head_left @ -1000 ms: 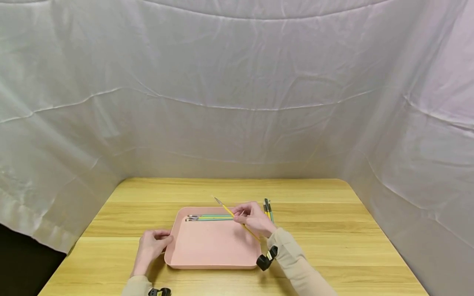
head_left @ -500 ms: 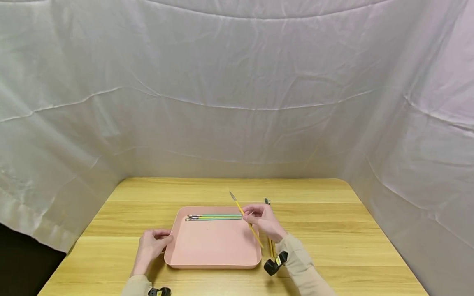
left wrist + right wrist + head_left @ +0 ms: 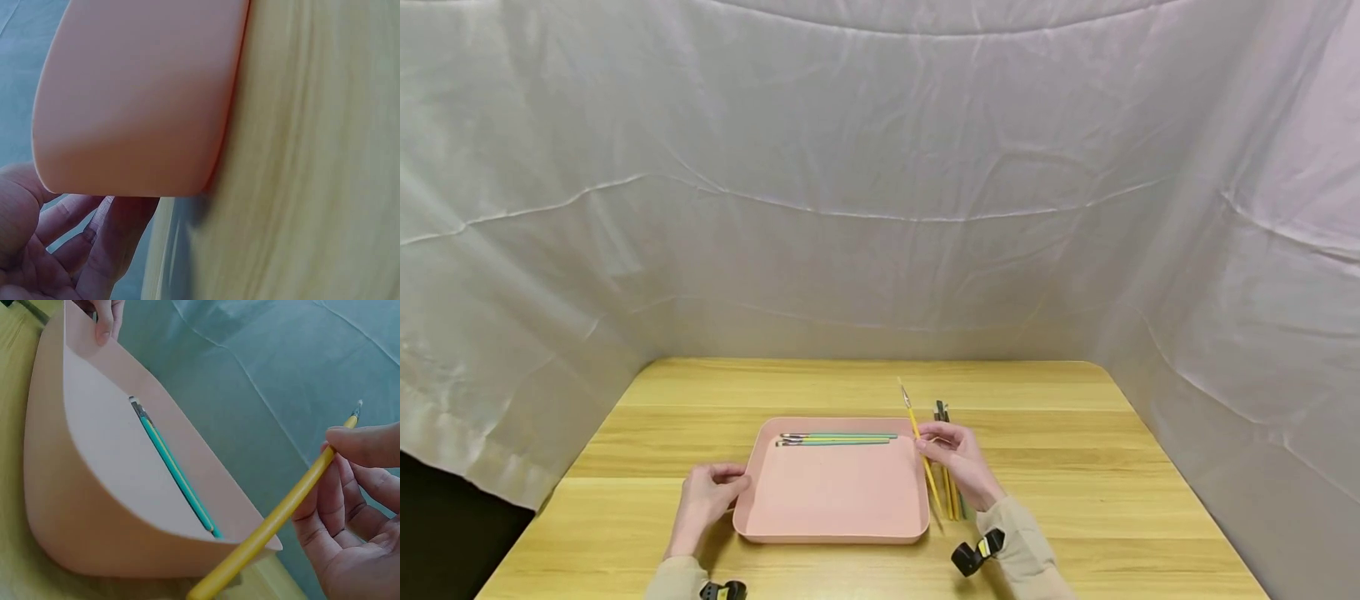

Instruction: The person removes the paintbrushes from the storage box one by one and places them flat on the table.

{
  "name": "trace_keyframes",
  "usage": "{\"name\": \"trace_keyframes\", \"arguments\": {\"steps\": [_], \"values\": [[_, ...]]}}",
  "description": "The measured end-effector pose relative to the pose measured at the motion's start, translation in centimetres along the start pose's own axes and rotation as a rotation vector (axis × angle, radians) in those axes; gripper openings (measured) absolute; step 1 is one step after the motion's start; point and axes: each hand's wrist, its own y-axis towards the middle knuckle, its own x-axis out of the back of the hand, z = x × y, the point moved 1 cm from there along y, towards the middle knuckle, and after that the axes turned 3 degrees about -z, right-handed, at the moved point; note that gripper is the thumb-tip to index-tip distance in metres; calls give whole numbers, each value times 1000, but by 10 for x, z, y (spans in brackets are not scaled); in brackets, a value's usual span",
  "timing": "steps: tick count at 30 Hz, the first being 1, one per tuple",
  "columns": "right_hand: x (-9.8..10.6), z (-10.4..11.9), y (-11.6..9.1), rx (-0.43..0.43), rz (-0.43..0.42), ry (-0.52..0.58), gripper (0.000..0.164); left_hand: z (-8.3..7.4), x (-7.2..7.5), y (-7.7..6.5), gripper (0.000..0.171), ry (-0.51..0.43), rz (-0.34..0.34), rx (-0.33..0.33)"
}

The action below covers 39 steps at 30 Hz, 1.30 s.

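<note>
My right hand pinches a yellow paintbrush between thumb and fingers, its bristles pointing up and away. The brush is tilted above the right edge of a pink tray. At the tray's left wall, my left hand holds the rim, thumb over the inside. Teal and yellow paintbrushes lie together along the tray's far side, bristles to the left. More paintbrushes lie on the table just right of the tray, partly hidden by my right hand.
The wooden table extends on both sides of the tray. Pale grey cloth hangs around its back and sides. A black wrist camera sits at my right sleeve.
My right hand has moved right with the yellow paintbrush, from over the tray to its right edge, and the brush has turned more upright. The left hand stays on the tray.
</note>
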Motion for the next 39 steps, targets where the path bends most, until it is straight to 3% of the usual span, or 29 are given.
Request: {"name": "trace_keyframes", "arguments": {"steps": [10,18,25,39], "values": [[20,-17,-6,5,-135,86,28,0,-1,-1,29,-1,-3,0],[33,-28,-5,-32,-239,112,37,0,-2,-1,28,-3,-10,-1],[43,-38,-3,-25,-315,9,37,0,-2,-1,29,-3,-9,-1],[51,-54,7,11,-381,-142,30,-1,-2,-2,29,-8,-7,10]]}}
